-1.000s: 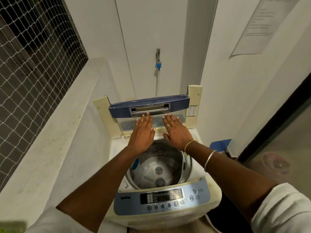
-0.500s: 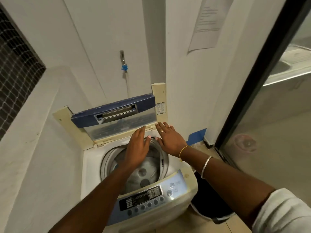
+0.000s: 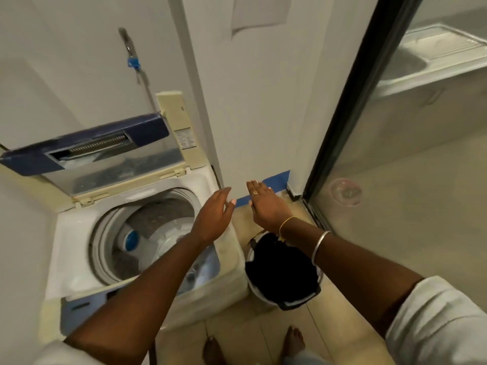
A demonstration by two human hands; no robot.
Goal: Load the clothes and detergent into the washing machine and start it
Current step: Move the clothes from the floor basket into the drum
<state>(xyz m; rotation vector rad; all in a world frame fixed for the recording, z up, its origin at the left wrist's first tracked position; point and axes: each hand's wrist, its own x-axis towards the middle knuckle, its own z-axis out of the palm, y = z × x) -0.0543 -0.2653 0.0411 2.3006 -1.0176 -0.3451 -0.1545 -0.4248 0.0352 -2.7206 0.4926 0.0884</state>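
A white top-loading washing machine (image 3: 68,233) stands at the left with its blue-edged lid (image 3: 87,148) folded up against the wall. Its steel drum (image 3: 155,233) shows no clothes. On the floor to the machine's right sits a white basket (image 3: 254,287) filled with dark clothes (image 3: 279,270). My left hand (image 3: 214,216) hovers over the machine's right rim, fingers apart, holding nothing. My right hand (image 3: 266,205) is held flat above the floor just beyond the basket, also holding nothing. No detergent is visible.
A tap with a blue fitting (image 3: 133,63) and hose hangs on the wall behind the machine. A black-framed glass door (image 3: 340,122) stands at the right, with a sink unit (image 3: 432,61) beyond it. Blue tape (image 3: 274,180) marks the wall base. My bare feet (image 3: 295,339) stand on beige tiles.
Both hands have come off the raised lid and swung right, past the drum toward the basket. The view has turned right and down, bringing the basket and floor into sight.
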